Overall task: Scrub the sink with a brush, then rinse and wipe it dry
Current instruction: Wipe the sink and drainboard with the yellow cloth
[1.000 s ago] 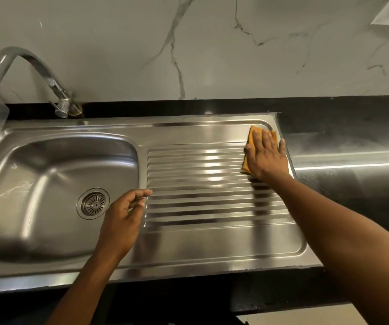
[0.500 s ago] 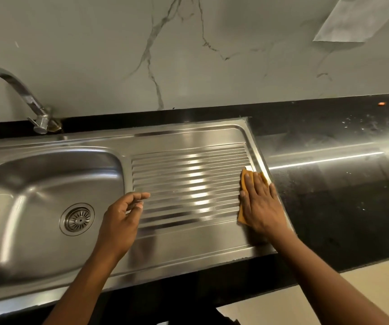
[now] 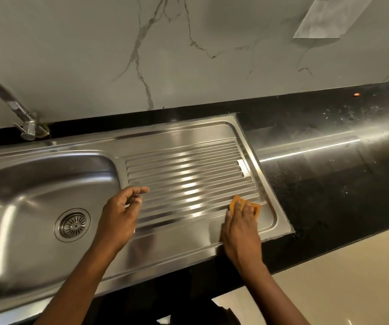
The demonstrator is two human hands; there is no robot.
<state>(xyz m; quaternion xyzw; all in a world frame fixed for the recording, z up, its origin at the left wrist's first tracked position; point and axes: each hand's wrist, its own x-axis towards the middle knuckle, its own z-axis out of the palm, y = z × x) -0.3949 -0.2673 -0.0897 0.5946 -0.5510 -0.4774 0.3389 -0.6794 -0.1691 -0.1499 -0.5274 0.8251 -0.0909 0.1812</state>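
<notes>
I am pressing my right hand [image 3: 240, 231], fingers flat, onto the small orange cleaning cloth [image 3: 257, 209] at the near right corner of the sink's ribbed stainless-steel drainboard [image 3: 188, 174]. My left hand [image 3: 120, 214] is waiting at the drainboard's left edge, fingers loosely curled, holding nothing.

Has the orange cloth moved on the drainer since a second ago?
Yes. Under the right hand, the orange cloth slid from the drainer's far right corner toward its near edge.
</notes>
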